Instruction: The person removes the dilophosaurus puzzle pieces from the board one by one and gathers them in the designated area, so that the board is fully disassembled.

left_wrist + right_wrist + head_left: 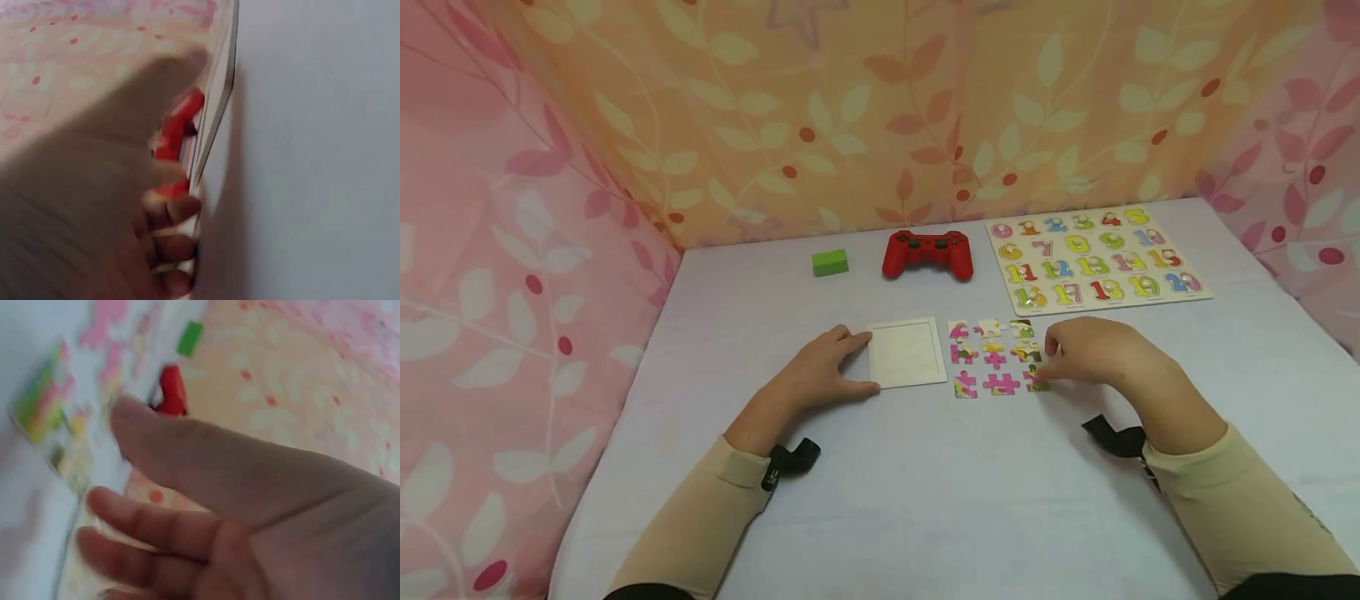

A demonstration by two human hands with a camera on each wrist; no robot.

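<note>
A white square puzzle tray with a raised rim lies on the table. My left hand holds its left side, thumb at the near corner and a finger towards the far one; in the left wrist view several fingers curl beside its edge. Right of the tray, several loose jigsaw pieces in pink, yellow and green lie in rows. My right hand is at their right side, its thumb by the near-right jigsaw piece. In the blurred right wrist view, thumb and fingers stand apart with nothing visible between them.
A red game controller and a green block lie farther back. At the back right is a wooden number board with coloured numerals. Floral cloth closes off the back and both sides of the white table.
</note>
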